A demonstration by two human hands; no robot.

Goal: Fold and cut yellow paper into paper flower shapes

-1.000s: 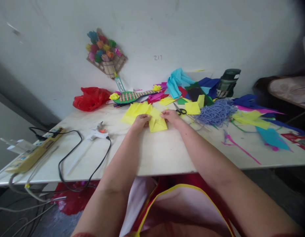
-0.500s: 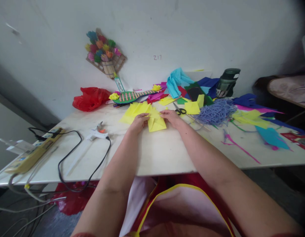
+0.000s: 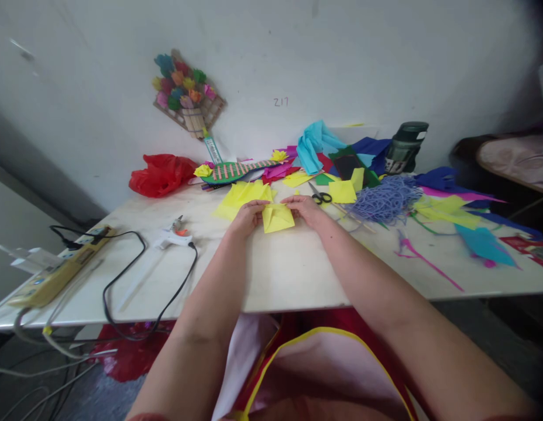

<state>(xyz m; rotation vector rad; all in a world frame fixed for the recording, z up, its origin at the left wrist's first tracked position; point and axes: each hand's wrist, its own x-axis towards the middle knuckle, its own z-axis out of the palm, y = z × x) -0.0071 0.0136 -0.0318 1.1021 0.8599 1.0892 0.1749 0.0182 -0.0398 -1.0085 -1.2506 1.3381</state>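
Yellow paper (image 3: 278, 217), folded small, lies flat on the table (image 3: 289, 269) at twelve o'clock from me, just in front of the loose yellow sheets (image 3: 240, 196). A second ago it spread wider, with a flap standing open toward my right hand; now that flap is down and the piece is narrower and more compact, so I judge one more fold is in and being pressed flat.

My left hand (image 3: 247, 215) sits at its nine o'clock edge, fingers curled onto the top-left corner and pinching it against the table. My right hand (image 3: 303, 208) is at its two o'clock, fingertips pressing the top-right edge. Both are closed down on the paper, not lifting it.

At three o'clock of my right hand lie the scissors (image 3: 320, 196), close by but untouched, and beyond them the purple yarn (image 3: 385, 199). Over at nine o'clock, well apart, rests the glue gun (image 3: 172, 238), its black cord (image 3: 122, 275) looping toward the table's near edge.
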